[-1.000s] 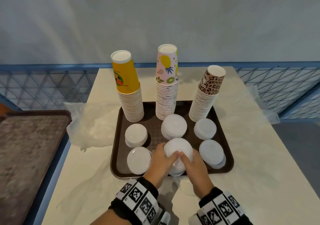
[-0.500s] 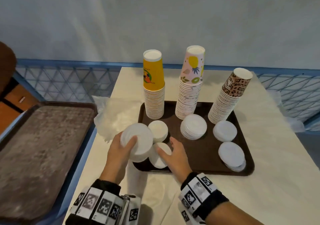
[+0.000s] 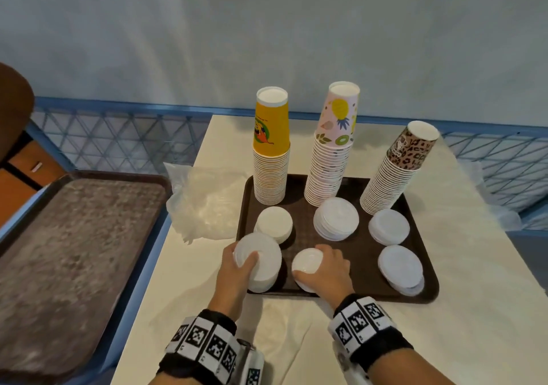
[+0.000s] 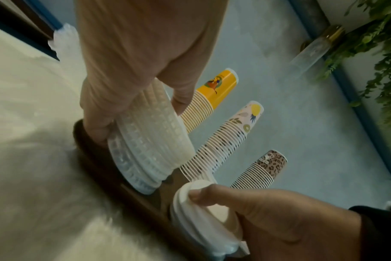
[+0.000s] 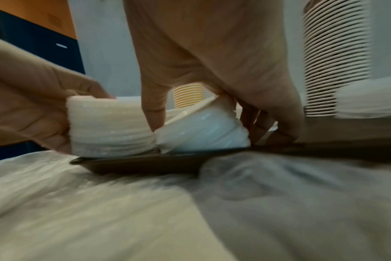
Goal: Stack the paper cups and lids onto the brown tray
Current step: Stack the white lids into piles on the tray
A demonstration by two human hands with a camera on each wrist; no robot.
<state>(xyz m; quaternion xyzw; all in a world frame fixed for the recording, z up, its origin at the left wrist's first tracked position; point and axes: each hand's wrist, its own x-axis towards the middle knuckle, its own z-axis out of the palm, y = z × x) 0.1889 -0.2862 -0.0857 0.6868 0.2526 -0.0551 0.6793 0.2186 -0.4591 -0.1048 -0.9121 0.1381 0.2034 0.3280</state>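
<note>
The brown tray [image 3: 350, 236] sits on the cream table and carries three tall cup stacks: yellow [image 3: 271, 153], pineapple-print [image 3: 330, 153] and leopard-print [image 3: 397, 171]. Several white lid piles lie in front of them. My left hand [image 3: 237, 266] grips a thick stack of lids [image 3: 261, 261] at the tray's front left corner, tilted, its lower edge on the tray [image 4: 150, 141]. My right hand [image 3: 323, 269] grips a smaller lid stack [image 3: 307, 263] beside it, also tilted on the tray floor [image 5: 201, 128].
A crumpled clear plastic bag [image 3: 204, 203] lies left of the tray. A second, worn brown tray [image 3: 68, 251] sits lower on the left. Other lid piles [image 3: 336, 218], [image 3: 388, 226], [image 3: 400, 267] fill the tray's middle and right. A blue mesh railing [image 3: 118, 141] runs behind.
Both hands held one lid stack at the tray's front centre; now each hand holds its own stack. The left stack came down onto the tray's front left corner.
</note>
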